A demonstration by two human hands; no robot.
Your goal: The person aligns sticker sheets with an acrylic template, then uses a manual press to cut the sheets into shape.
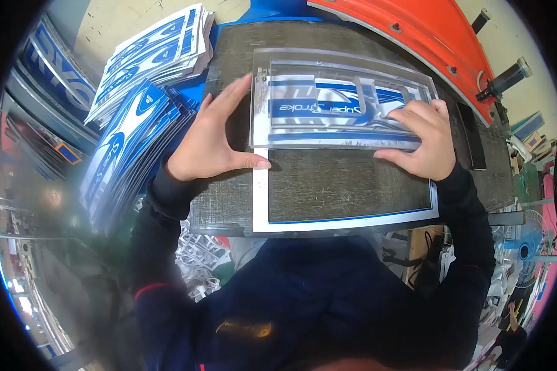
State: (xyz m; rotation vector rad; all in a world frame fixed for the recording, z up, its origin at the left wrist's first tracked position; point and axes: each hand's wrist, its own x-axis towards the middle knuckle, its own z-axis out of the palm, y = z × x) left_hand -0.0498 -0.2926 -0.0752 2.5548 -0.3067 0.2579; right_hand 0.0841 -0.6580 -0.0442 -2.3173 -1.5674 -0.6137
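A clear plastic template (pixel 343 127) with cut-out shapes lies on the dark work board (pixel 346 185). Through it shows blue and white printing with "Super Stroke" lettering. My right hand (pixel 424 139) grips the template's right part, fingers curled over its top and thumb along the near edge. My left hand (pixel 213 133) is spread at the left end, fingertips by the template's upper left edge and thumb on a white sheet border (pixel 261 191). That border frames a large rectangular opening towards me, with a blue line along its near side. Part of the sheet is hidden under the template.
Stacks of blue and white printed sheets (pixel 155 52) and a fanned printed stack (pixel 120 145) stand to the left. A red curved metal piece (pixel 414 37) with black-handled fittings borders the far right. A dark flat object (pixel 472 136) lies at the board's right edge. White scraps (pixel 201 260) lie below.
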